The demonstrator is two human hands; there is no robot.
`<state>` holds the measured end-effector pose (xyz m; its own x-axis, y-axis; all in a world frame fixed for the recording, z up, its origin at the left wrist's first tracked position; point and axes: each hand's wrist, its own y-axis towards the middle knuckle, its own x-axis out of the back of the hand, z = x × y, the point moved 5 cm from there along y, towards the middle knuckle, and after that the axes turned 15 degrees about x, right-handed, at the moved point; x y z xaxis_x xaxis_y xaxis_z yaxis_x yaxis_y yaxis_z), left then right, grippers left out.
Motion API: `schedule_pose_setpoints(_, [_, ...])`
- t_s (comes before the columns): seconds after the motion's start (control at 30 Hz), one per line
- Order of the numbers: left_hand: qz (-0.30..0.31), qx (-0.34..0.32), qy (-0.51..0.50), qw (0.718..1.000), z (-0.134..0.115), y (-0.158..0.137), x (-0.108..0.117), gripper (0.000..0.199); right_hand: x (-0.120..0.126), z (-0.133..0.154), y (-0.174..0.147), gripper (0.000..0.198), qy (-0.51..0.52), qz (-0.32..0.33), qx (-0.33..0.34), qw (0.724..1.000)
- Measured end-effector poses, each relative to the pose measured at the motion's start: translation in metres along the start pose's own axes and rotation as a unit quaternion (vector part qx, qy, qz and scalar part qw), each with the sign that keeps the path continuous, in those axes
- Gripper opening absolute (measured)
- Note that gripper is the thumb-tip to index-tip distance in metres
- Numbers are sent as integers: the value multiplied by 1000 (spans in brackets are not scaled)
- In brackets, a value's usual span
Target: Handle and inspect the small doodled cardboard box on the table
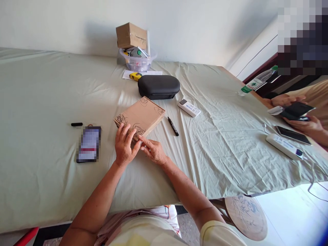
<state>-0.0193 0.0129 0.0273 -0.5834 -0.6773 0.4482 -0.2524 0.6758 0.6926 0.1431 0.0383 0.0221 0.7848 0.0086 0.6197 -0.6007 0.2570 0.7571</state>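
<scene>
A flat brown cardboard box [143, 114] lies on the cloth-covered table before me, with black scribbles near its corners. Resting on its near left part, my left hand [124, 145] has its fingers spread over the top and its thumb toward the near corner. My right hand [154, 150] pinches that same corner, index finger on top and the other fingers curled. The two hands almost touch there; the underside of the corner is hidden. A black marker [173, 126] without its cap lies right of the box. Far to the left is a black pen cap [77, 124].
A phone [89, 144] lies left. Behind the box are a black hard case [159, 86], a yellow tape measure [135, 76] and a plastic basin [138, 64] under a carton [131, 35]. White devices [189, 108] lie right, near another person's hands [304, 124] and a bottle [257, 82].
</scene>
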Motion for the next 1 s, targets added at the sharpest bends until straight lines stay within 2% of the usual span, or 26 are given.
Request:
schedule_pose_setpoints(0.07, [0, 4, -2, 1000, 1, 0, 0, 42, 2, -8, -4, 53, -26, 11, -25, 999])
schedule_pose_setpoints(0.23, [14, -26, -37, 999, -1, 3, 3, 29, 18, -35, -21, 51, -68, 8, -140, 988])
schedule_pose_setpoints(0.37, [-3, -58, -57, 997, 0, 8, 11, 28, 37, -52, -30, 54, -97, -40, -206, 973])
schedule_pose_setpoints(0.5, [-32, -50, -40, 997, 7, 14, 17, 28, 50, -63, -37, 54, -126, -89, -249, 956])
schedule_pose_setpoints(0.73, [-47, -25, -39, 998, 11, 15, 21, 30, 61, -57, -30, 35, -185, -150, -200, 951])
schedule_pose_setpoints(1.0, [-119, 33, 87, 988, 19, 13, 19, 29, 56, -33, -14, 19, -164, -170, -144, 961])
